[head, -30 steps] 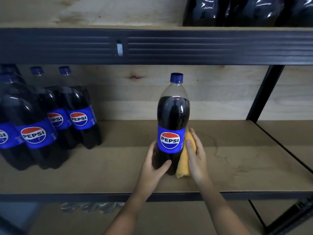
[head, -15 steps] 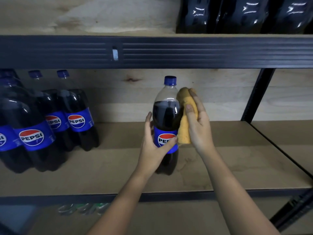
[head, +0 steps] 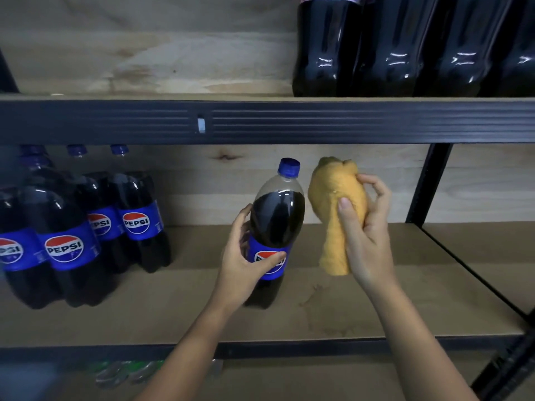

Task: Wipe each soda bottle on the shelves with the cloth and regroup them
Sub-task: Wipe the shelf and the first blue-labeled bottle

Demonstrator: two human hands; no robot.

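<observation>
A Pepsi bottle [head: 277, 215] with a blue cap and blue label stands slightly tilted in the middle of the wooden shelf [head: 376, 308]. My left hand [head: 246, 261] grips it around the label, thumb across the logo. My right hand [head: 367, 227] holds a bunched yellow cloth [head: 333, 215] just right of the bottle, apart from it. A group of several Pepsi bottles [head: 69, 235] stands at the left end of the same shelf.
The dark metal beam [head: 289, 121] of the upper shelf runs across above the bottle. Dark soda bottles [head: 405, 47] stand on that upper shelf at the right. A black upright post [head: 428, 183] borders the bay on the right. Green-capped bottles [head: 127, 371] show blurred below.
My right hand has pulled the cloth off the bottle's shoulder and away to the right. My left hand kept its hold on the label. The view has tilted upward.
</observation>
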